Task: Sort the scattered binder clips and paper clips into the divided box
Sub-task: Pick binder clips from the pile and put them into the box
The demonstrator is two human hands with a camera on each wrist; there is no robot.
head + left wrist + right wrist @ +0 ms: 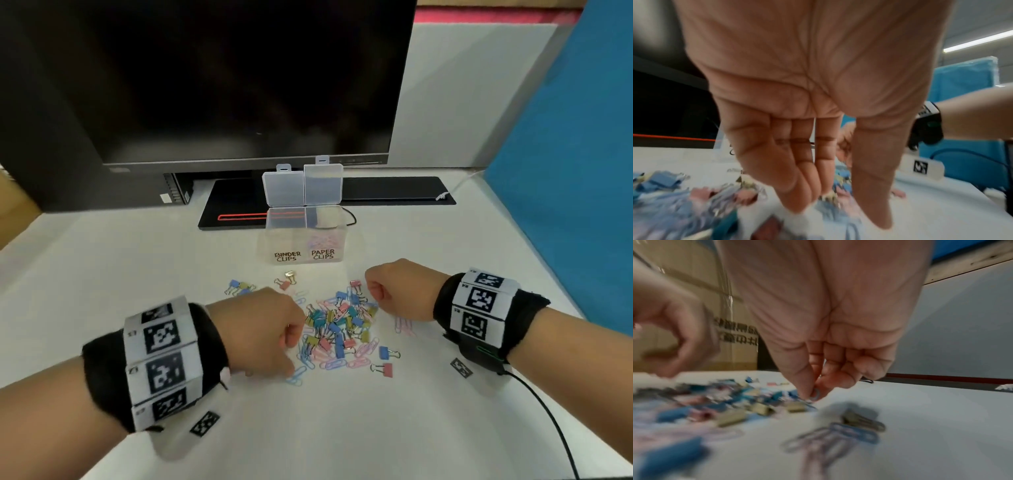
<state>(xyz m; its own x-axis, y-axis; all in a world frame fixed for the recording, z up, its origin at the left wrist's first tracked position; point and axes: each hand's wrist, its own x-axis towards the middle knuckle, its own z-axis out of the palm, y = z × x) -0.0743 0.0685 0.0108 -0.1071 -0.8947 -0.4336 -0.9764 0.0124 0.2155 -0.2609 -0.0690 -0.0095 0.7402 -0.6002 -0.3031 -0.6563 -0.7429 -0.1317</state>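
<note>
A clear divided box (274,240) stands open behind the pile, labelled BINDER CLIPS on the left and PAPER CLIPS on the right. Pastel paper clips (323,241) lie in the right compartment. A mixed pile of coloured binder clips and paper clips (339,329) is scattered on the white table. My left hand (274,329) hangs over the pile's left edge, fingers (795,186) straight and pointing down, thumb apart, holding nothing. My right hand (387,291) is at the pile's right edge and pinches a bluish paper clip (815,394) between thumb and forefinger, low over the table.
A dark monitor (239,78) and its black base (233,212) stand behind the box. A blue partition (575,171) bounds the right side. A black cable (548,411) trails from my right wrist. Loose paper clips (838,436) lie right of the pile.
</note>
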